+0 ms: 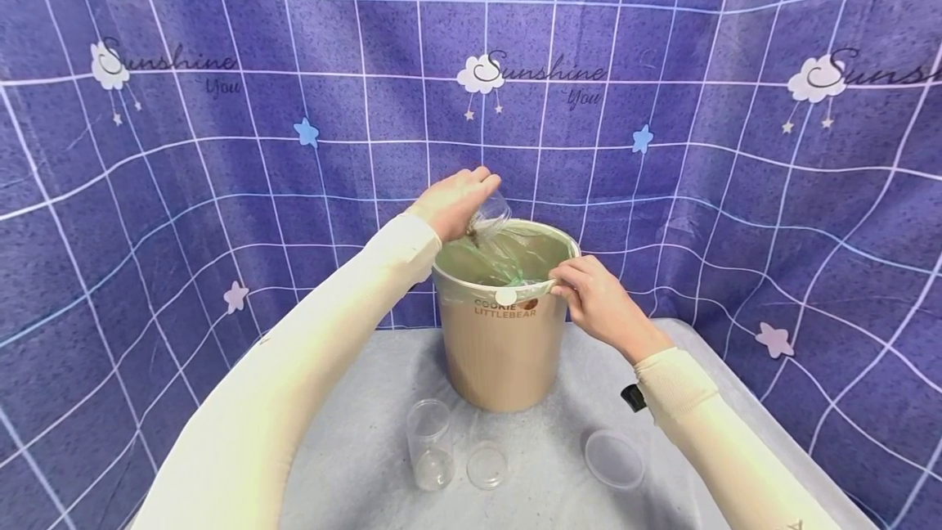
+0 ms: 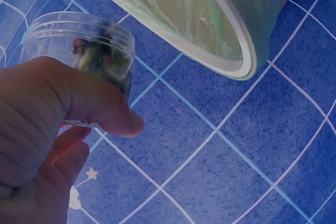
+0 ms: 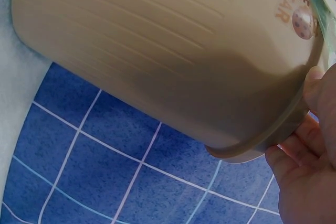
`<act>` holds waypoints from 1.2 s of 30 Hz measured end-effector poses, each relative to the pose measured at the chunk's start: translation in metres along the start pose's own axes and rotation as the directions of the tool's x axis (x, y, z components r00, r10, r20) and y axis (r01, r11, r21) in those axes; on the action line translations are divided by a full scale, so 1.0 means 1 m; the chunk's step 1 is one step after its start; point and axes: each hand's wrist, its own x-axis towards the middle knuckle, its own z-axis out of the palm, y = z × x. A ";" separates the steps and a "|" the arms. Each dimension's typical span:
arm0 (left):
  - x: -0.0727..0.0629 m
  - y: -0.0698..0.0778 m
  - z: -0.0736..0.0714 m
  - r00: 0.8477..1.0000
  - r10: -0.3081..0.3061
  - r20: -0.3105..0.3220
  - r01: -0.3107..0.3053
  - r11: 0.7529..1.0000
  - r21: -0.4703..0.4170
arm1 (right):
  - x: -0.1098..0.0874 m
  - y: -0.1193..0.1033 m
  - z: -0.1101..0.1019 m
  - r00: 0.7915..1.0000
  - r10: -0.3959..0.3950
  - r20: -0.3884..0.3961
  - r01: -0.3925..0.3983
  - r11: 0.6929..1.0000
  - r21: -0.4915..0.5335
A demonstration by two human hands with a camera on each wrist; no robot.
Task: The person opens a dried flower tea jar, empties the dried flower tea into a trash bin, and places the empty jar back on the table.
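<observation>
My left hand (image 1: 458,201) grips a clear plastic jar (image 1: 491,215) above the back left of a beige trash can (image 1: 503,358). In the left wrist view the jar (image 2: 79,35) has a threaded rim, and dark dried bits (image 2: 105,59) with some red and pale pieces lie inside. My thumb lies across the jar's side. The can's rim is white, and a thin green plastic bag (image 1: 508,260) lines it. On the right side my right hand (image 1: 592,301) pinches the rim and the bag's edge, thumb and fingers on either side of it (image 3: 310,145).
On the grey tabletop (image 1: 353,432) before the can stands another clear jar (image 1: 430,444). A clear round lid (image 1: 487,465) lies beside it, and a larger translucent lid (image 1: 614,460) lies farther right. A blue gridded curtain (image 1: 368,105) surrounds the table at the back and sides.
</observation>
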 end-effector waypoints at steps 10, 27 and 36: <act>0.004 0.010 0.001 0.998 0.061 0.007 -0.061 0.988 0.143 | -0.001 0.000 -0.001 1.000 0.007 0.004 -0.007 1.000 -0.003; 0.002 0.021 0.005 0.996 0.083 -0.012 -0.078 0.975 0.209 | -0.001 -0.002 -0.002 1.000 0.010 -0.001 -0.010 1.000 -0.001; 0.002 0.017 0.004 0.998 0.061 0.020 -0.064 0.982 0.179 | -0.001 -0.002 -0.003 1.000 0.004 0.002 -0.004 1.000 0.003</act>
